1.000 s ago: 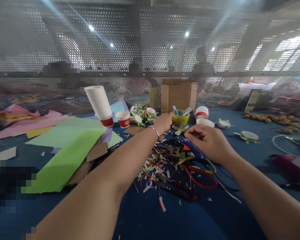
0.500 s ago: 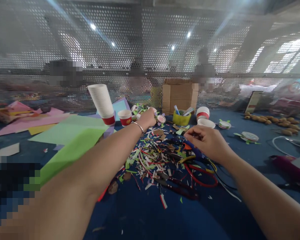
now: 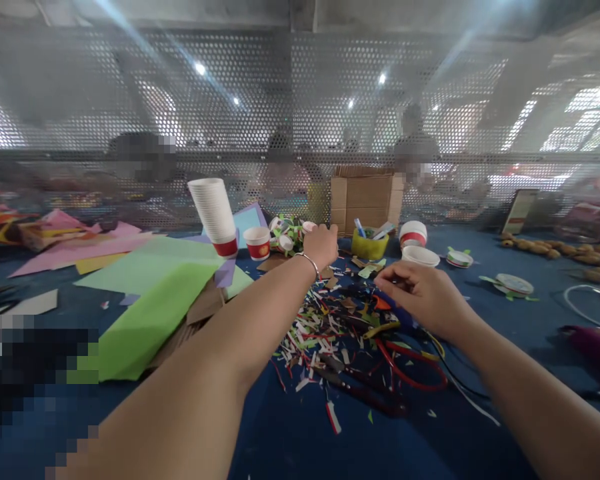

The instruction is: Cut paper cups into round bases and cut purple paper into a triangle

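Note:
My left hand [image 3: 323,243] is stretched far out, its fingers curled, right beside a heap of small paper-cup crafts with green trim [image 3: 286,235]. What it holds, if anything, is hidden behind the hand. My right hand [image 3: 420,293] hovers over a pile of coloured paper scraps [image 3: 325,327], thumb and fingers pinched together; I cannot make out what is between them. A bracelet sits on my left wrist.
A tilted stack of white paper cups [image 3: 214,210], a red-and-white cup [image 3: 257,241], a yellow bowl with pens [image 3: 369,245] and a cardboard box [image 3: 367,197] stand at the back. Green paper sheets [image 3: 150,287] lie left. Red-handled scissors [image 3: 410,373] lie near. People sit behind a perforated screen.
My left hand swung left to the cup crafts half a second ago and has come back a little to the right. My right hand has hardly moved.

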A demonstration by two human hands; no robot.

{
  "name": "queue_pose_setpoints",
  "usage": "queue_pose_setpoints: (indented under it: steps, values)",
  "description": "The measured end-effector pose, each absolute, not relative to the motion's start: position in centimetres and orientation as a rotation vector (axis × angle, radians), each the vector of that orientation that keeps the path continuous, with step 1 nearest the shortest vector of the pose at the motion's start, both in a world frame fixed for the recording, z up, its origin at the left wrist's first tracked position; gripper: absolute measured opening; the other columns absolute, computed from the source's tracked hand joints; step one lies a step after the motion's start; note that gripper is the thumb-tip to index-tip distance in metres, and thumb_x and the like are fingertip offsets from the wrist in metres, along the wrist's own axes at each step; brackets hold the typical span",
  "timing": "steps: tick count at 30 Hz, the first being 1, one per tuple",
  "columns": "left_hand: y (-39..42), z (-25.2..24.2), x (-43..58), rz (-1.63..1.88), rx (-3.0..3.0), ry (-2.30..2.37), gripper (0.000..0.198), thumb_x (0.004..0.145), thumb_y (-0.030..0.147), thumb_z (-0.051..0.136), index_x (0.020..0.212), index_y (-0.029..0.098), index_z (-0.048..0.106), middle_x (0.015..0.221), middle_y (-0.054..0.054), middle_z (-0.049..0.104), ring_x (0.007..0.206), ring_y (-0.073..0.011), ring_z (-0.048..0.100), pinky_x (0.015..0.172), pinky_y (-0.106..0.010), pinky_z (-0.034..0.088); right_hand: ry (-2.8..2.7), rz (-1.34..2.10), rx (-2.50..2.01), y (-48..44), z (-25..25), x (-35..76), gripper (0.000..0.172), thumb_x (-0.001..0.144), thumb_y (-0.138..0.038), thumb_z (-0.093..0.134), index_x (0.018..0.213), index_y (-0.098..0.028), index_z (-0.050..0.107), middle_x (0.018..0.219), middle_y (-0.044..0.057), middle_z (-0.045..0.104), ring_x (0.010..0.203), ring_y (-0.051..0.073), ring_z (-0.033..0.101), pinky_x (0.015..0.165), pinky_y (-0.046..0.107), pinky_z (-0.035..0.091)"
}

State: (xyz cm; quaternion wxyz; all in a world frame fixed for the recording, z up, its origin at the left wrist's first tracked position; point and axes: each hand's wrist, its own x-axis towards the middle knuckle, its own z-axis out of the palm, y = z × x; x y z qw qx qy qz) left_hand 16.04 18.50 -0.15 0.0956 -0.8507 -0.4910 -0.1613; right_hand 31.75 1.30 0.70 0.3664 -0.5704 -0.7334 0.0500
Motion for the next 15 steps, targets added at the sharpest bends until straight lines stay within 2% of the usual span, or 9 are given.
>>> queue_pose_setpoints:
  steps: [9,15]
  values:
    - [24.1,6.4,12.8,-0.57,-2.37,-1.669,0.04,0.097,0.038,0.063,0.13,0.016,0.06,0.129,-0.012,0.064,0.115,-0.0266,0.064,0.097,-0.049,0.055,-1.9,0.155,-1.473,1.3,0.7,31.8,0.022,0.091,-0.036,0.06,0.078,-0.023,0.072,0.076,0.003,0.072,0.06,0.016,0.058,0.053,0.028,0.042]
    - [26.7,6.1,9.0,-0.43,-2.37,-1.834,0.038,0.097,0.036,0.065,0.129,0.018,0.061,0.13,-0.011,0.063,0.112,-0.0252,0.065,0.093,-0.046,0.057,-1.912,0.17,-1.483,1.3,0.7,31.7,0.022,0.092,-0.037,0.06,0.079,-0.023,0.072,0.076,0.002,0.071,0.061,0.016,0.058,0.055,0.027,0.043]
